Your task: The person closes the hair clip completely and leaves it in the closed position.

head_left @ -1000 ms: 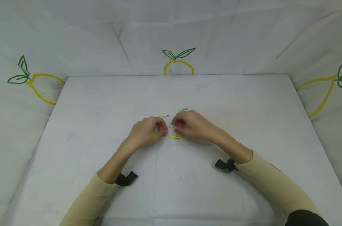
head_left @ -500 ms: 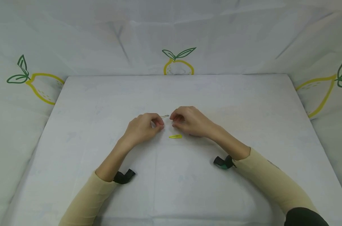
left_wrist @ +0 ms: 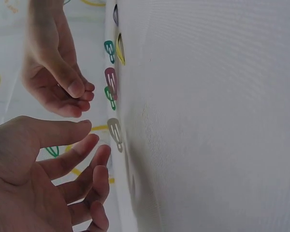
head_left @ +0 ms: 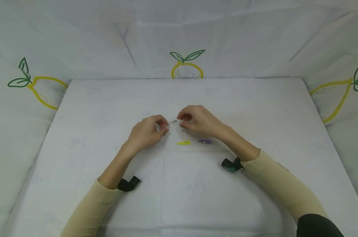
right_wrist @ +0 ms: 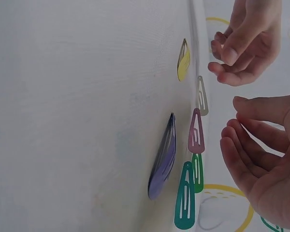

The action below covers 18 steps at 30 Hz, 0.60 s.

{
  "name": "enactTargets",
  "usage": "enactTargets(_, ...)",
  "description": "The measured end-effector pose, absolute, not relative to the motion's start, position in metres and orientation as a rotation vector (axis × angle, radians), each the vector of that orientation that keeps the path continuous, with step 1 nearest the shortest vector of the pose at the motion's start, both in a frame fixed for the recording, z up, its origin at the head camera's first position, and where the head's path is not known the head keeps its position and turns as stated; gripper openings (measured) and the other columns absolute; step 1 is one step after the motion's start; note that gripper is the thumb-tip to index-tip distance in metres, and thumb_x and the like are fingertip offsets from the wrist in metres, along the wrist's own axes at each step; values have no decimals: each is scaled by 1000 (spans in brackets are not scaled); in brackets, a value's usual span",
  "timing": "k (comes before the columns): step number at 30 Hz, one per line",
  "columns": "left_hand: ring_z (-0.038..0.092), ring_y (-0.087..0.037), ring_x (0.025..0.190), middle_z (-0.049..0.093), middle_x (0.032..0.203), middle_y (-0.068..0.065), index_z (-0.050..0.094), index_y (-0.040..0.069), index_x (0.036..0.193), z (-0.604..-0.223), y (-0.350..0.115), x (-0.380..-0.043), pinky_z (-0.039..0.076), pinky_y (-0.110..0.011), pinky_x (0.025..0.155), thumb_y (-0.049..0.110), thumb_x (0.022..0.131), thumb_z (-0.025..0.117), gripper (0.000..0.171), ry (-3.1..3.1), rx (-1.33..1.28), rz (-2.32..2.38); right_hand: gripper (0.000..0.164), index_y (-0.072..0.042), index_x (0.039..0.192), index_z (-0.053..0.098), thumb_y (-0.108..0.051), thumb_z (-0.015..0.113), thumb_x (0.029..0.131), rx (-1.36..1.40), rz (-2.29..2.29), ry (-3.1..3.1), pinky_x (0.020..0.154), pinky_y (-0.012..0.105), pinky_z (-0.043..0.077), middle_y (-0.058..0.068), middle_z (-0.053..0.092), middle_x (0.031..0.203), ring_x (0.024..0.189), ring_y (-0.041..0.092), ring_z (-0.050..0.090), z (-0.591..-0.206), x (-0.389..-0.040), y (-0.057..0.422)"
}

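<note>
My left hand hovers over the table with thumb and fingers apart and nothing between them. A pale grey snap hair clip lies just beyond its fingertips. Opposite it, my right hand has loosely bent fingers and is likewise bare. Nearer the front lie a yellow hair clip and a purple one, the purple hair clip sitting under the right wrist. The right wrist view also shows a mauve hair clip, a green hair clip and a teal hair clip; the right hand hides these in the head view.
A white cloth covers the table. White hangings printed with lemons rise at the back and both sides. Dark curved pieces, one at the left wrist and one at the right wrist, jut out from the sleeves.
Both hands have shifted toward the back of the table, the left also slightly leftward. The purple hair clip has come into view, while the green one at the back is now covered.
</note>
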<state>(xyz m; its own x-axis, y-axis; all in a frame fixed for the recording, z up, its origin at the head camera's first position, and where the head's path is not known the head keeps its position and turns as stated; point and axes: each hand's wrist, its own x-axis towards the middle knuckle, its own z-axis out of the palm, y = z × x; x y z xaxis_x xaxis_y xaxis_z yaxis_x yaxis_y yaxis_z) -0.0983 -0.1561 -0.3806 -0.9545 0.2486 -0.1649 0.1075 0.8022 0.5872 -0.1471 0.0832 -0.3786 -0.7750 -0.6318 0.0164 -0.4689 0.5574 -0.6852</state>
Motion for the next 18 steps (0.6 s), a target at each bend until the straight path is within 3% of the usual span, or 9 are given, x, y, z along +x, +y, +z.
enactTargets(10, 69, -22, 92, 78, 112, -4, 75, 14, 125, -385, -166, -106, 51, -37, 77, 24, 102, 70, 25, 2715, 259, 867, 25, -1, 119, 77, -8, 80, 95, -888, -994, 2540, 102, 43, 59, 11, 79, 116, 108, 25, 73, -383, -155, 83)
enactTargets(18, 67, -20, 88, 76, 108, -3, 73, 14, 126, -387, -169, -112, 50, -36, 75, 24, 101, 70, 27, 2706, 248, 868, 26, -3, 121, 76, -9, 80, 96, -867, -956, 2525, 106, 42, 56, 9, 79, 119, 112, 24, 72, -382, -159, 77)
